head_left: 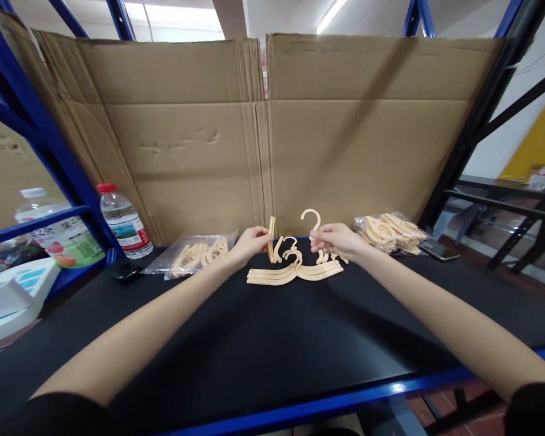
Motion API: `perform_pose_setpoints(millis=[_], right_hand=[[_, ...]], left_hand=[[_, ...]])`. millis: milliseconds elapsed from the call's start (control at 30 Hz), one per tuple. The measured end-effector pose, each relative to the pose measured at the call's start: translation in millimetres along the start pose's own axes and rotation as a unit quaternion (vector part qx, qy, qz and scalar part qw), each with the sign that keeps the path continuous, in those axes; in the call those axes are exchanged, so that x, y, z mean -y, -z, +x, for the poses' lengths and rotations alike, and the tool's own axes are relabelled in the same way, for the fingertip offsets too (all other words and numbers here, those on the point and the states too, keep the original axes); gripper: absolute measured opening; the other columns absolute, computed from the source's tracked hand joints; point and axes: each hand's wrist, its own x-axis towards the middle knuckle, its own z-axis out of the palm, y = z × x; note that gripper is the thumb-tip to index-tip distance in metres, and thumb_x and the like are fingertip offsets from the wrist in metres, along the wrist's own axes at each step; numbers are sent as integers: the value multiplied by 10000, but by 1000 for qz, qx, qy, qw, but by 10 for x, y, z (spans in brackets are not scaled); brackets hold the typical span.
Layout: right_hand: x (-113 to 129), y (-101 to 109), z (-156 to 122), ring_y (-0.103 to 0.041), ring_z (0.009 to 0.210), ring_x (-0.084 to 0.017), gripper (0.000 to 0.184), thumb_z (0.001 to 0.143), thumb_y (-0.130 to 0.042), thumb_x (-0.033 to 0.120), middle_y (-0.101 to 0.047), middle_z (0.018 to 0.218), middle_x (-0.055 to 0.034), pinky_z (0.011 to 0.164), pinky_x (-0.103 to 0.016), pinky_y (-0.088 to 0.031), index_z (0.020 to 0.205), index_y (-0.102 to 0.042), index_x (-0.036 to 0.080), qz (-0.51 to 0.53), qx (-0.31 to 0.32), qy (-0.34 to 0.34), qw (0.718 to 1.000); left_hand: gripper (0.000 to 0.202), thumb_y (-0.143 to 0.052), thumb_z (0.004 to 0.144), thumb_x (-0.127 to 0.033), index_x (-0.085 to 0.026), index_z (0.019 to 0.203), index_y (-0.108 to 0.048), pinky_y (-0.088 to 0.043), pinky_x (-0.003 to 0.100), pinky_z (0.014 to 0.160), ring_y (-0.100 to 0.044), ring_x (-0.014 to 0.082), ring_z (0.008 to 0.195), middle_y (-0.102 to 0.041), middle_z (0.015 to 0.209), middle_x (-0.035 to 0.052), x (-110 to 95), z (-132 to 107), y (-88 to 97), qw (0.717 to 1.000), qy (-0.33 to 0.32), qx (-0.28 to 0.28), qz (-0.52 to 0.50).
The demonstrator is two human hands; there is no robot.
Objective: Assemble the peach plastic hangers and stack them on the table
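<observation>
Between the thumb and fingers of my left hand (253, 243) a slim cream hanger arm (271, 236) stands nearly upright. My right hand (338, 239) pinches a cream hanger hook (312, 215), its curve pointing up; its lower end is hidden by my fingers. Below and between both hands, several cream hangers (272, 277) lie spread open in a row on the black tabletop (254, 345), their hooks overlapping at the middle. Behind them lie a loose hook (290, 240) and more loose hanger parts (278, 249), partly covered by the hands.
Clear bags of hanger parts lie left (200, 254) and right (388, 232). A phone (439, 249) is beside the right bag. A water bottle (125, 224) and dark mouse (126, 272) stand at left. Cardboard (186, 151) walls the back; blue frame posts (49, 139) edge the table.
</observation>
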Motion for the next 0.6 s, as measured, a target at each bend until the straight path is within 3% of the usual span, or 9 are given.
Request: perform_pose_setpoints(millis=[133,267,467,600], right_hand=[[-236,-196,-242,-698,649,-141,259,724,-778,300,-704,715,-44,496,-174,-491,769,-568,155,51,36,22,998],[-471,-347,-300,-691,632,-138,334,682,-786,388,-695,688,-13,518,-192,-511,809,-574,165,98,21,78,992],[-613,-346,-338,-703,639,-165,325,717,-756,414,-697,702,-29,498,-205,-513,831,-590,159,95,52,70,992],[-646,-371,-372,-701,686,-176,300,712,-767,387,-690,738,-39,501,-215,-535,814,-612,152,107,90,37,989]], left_hand=[[166,-531,897,-306,-160,856,-463,-531,248,653,-623,103,620,-661,756,31,81,-467,-175,990,-35,15,-136],[327,-609,835,-441,-183,924,-429,-551,276,652,-644,127,643,-683,780,31,251,-774,-324,967,-57,23,-247],[351,-725,771,-338,-191,934,-450,-565,260,667,-660,131,692,-703,826,21,452,-841,-350,951,-53,-48,-301],[339,-760,715,-201,-190,917,-488,-565,252,712,-675,159,816,-698,870,28,474,-842,-345,958,-53,-55,-276]])
